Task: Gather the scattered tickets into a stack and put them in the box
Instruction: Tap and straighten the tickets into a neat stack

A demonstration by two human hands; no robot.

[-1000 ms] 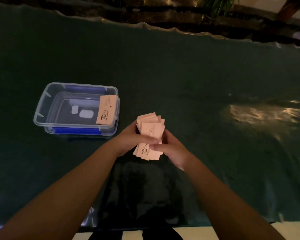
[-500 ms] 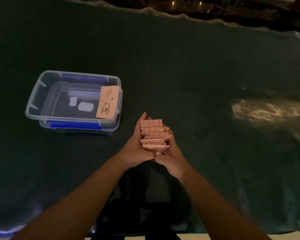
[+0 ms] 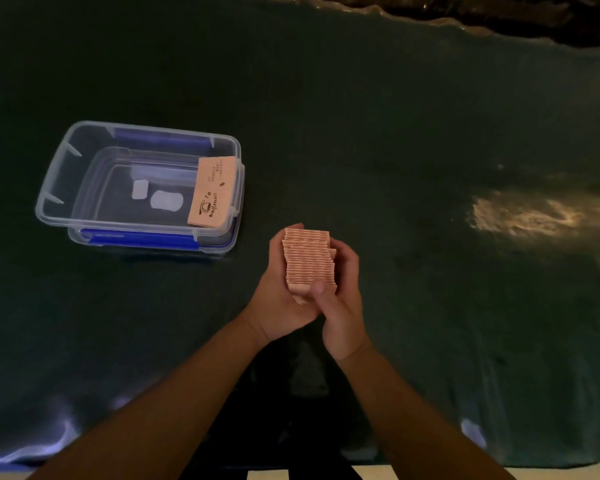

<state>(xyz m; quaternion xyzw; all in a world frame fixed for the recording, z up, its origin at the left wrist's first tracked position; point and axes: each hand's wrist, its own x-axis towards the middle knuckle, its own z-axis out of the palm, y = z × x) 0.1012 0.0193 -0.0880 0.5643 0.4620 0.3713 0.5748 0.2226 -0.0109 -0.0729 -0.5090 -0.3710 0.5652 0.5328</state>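
A thick stack of pink tickets (image 3: 309, 259) stands on edge between my two hands, above the dark green cloth. My left hand (image 3: 278, 289) presses its left side, and my right hand (image 3: 342, 299) cups the right side with the thumb on the near end. To the left, a clear plastic box (image 3: 58, 174) with blue clips sits open. One pink ticket with a coffee cup print (image 3: 213, 192) leans against the box's right inner wall.
A dark green cloth (image 3: 430, 133) covers the table; its wrinkled far edge runs along the top right. A bright light patch (image 3: 527, 216) lies on the cloth at the right. The near edge of the cloth shows at the bottom.
The loose, fanned tickets have been squared up into a tight stack on edge between both hands. The camera has tilted down, so the box sits higher and further left in view.
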